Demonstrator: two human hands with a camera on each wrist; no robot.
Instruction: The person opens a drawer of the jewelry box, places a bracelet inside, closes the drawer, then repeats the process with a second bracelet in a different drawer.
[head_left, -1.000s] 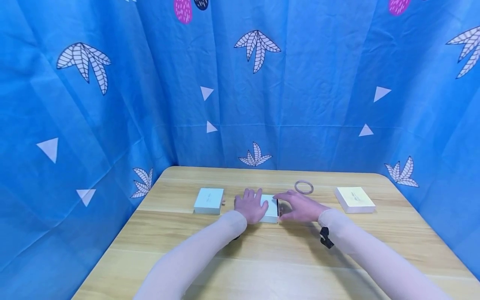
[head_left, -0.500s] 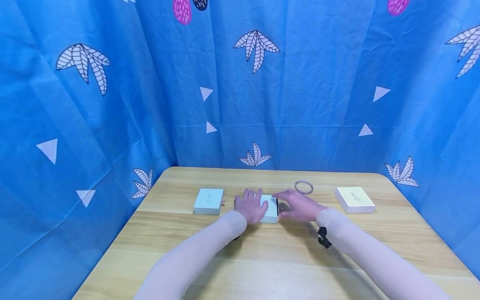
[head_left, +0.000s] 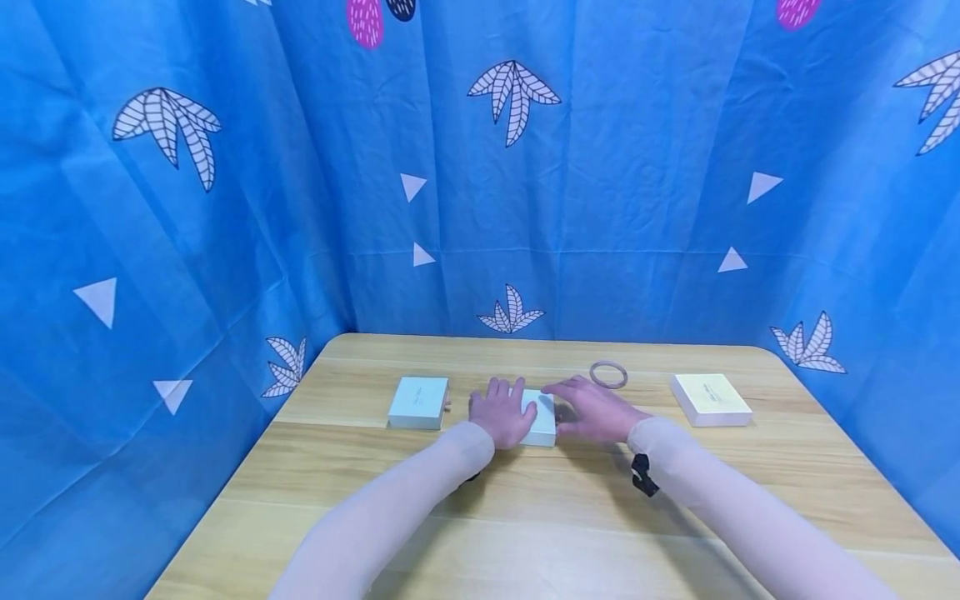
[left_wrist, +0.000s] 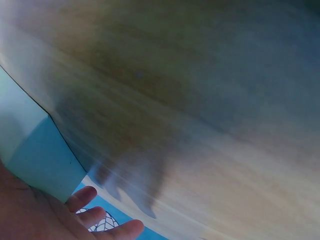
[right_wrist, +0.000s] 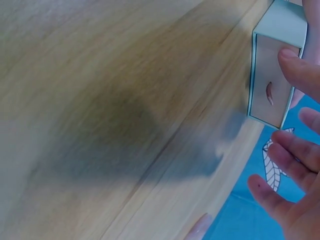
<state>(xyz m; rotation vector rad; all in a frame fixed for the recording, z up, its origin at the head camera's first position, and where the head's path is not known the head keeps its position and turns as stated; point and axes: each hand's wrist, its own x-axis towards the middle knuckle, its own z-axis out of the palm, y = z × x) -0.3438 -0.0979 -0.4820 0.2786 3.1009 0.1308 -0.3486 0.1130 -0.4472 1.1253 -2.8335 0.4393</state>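
Head view shows, at the left, a pale blue box (head_left: 418,400) lying flat on a wooden table (head_left: 525,550), with faint lettering on its top and a small brown pull tab (head_left: 447,406) sticking out of its right side. Well apart to its right, the person's left hand (head_left: 498,415) rests over the left part of a second pale blue box, the middle box (head_left: 542,421), its fingers spread wide and straight, the thumb reaching across the top; it lies on the box without gripping. In the left wrist view the fingertips (left_wrist: 134,228) jut out past the box. The middle box sits flat on the table between the two hands. The right wrist view shows the drawer front (right_wrist: 272,72) at its right end, set within the sleeve around it, with a brown tab (right_wrist: 270,93) of its own. Next comes the right hand (head_left: 596,412), held wide, its fingers long and apart; its thumb (right_wrist: 301,71) overlaps the drawer front, though whether it presses cannot be told. A black strap (head_left: 644,475) shows at that wrist. Just behind the right hand, a thin purplish ring (head_left: 626,377) lies flat. Well apart at the far right lies a cream-topped box (head_left: 710,397) with lettering. A blue curtain (head_left: 637,167) printed with white leaves and triangles hangs behind and to both sides.
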